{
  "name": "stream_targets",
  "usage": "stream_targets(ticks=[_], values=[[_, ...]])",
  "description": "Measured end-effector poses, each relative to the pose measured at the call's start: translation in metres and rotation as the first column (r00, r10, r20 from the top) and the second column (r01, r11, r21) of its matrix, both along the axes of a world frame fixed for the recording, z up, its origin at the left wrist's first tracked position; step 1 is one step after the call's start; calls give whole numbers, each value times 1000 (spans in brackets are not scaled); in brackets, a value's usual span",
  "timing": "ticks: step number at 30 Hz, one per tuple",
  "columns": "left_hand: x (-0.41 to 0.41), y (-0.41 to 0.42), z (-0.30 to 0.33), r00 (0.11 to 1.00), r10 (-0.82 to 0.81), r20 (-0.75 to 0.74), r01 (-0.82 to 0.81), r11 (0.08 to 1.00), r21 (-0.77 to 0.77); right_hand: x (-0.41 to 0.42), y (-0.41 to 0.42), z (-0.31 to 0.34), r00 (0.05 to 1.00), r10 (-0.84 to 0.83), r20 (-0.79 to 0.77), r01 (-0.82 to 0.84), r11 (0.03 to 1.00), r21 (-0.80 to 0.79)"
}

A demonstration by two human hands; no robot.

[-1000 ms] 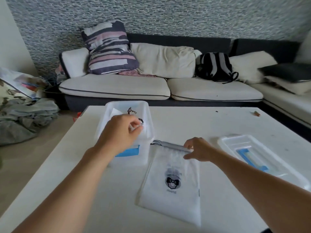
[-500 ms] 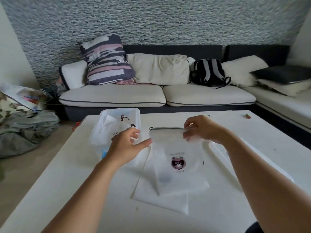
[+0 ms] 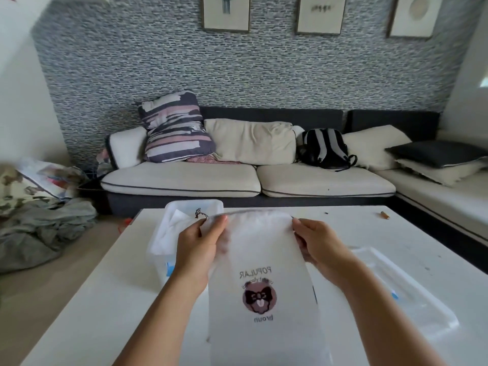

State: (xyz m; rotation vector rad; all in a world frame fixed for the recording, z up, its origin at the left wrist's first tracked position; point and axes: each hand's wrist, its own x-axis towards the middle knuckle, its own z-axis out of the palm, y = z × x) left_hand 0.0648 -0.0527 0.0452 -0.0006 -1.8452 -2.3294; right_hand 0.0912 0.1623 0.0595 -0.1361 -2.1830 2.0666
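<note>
The drawstring bag [image 3: 264, 260] is thin, matt white cloth, sheer enough that its print shows through reversed. The storage box [image 3: 169, 215] and the lid [image 3: 412, 294] are clear, glossy plastic. The tabletop [image 3: 396, 233] is smooth and white with a faint sheen. The sofa [image 3: 184, 178] cushions are matt cloth.

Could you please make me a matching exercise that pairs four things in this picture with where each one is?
Things:
1. bag
2. bin
3. lid
4. backpack

Places:
a. on the sofa
b. on the table, right of the right hand
c. gripped at its top by both hands
d. on the table, behind the left hand

Pairs: 1-c, 2-d, 3-b, 4-a
</note>
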Motion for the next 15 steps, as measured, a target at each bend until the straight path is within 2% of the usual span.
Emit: stream_targets(ticks=[4,7,12,15], values=[[-1,-13,-4,1000,12,-27,-16,990,-141,-5,2,-6,999,-16,43,24,977,-211],[-6,-21,-10,992,116,-42,-123,952,-281,-10,2,-2,999,-3,45,14,971,-238],[-14,-28,-4,991,134,25,-121,951,-284,-18,-2,-2,1000,-19,14,22,978,-208],[-27,-34,-7,983,127,133,-105,981,-163,-23,1,-3,1000,-11,-4,10,974,-228]])
